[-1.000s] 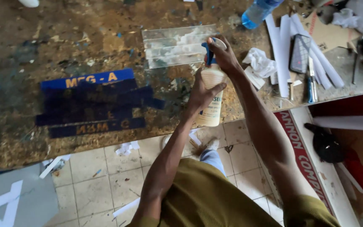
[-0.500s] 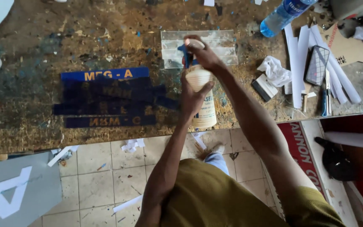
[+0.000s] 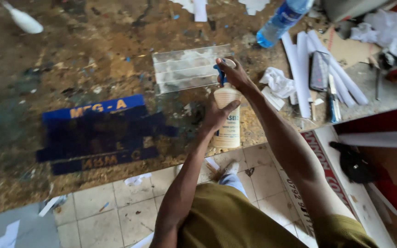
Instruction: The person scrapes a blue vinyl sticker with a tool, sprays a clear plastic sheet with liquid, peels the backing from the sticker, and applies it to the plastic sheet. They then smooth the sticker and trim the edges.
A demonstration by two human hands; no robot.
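- A person stands at a scarred, paint-stained workbench [image 3: 70, 59], the left hand [image 3: 217, 115] wrapped around the body of a cream spray bottle [image 3: 228, 124] and holding it upright over the bench's near edge.
- The right hand [image 3: 234, 74] is closed over the top of the bottle, fingers curled on its blue trigger head [image 3: 220, 73].
- Both hands grip the same bottle, one steadying, one working the head.
- The step in hand looks like readying or working the sprayer; whether the head is being squeezed or turned cannot be told.
- Just to the far left of the bottle lies one clear plastic sheet [image 3: 189, 69], flat on the bench and streaked with pale smears.
- By the look of it, the next move calls for the nozzle to point at that sheet with the bottle kept upright and the left hand firm.
- To the near left lie the dark blue sign strips [image 3: 102, 133], four or so, overlapping; the exact count is hard to make out.
- At the far right stands one blue-tinted water bottle [image 3: 281, 20], tilted.
- Right of the hands lie several white rolled tubes [image 3: 341, 85], at least three, with one crumpled white rag [image 3: 279, 82] beside them.
- Below the bench shows a tiled floor [image 3: 116, 206] with scraps, and a red-and-white signboard [image 3: 331, 174] leaning at the near right.
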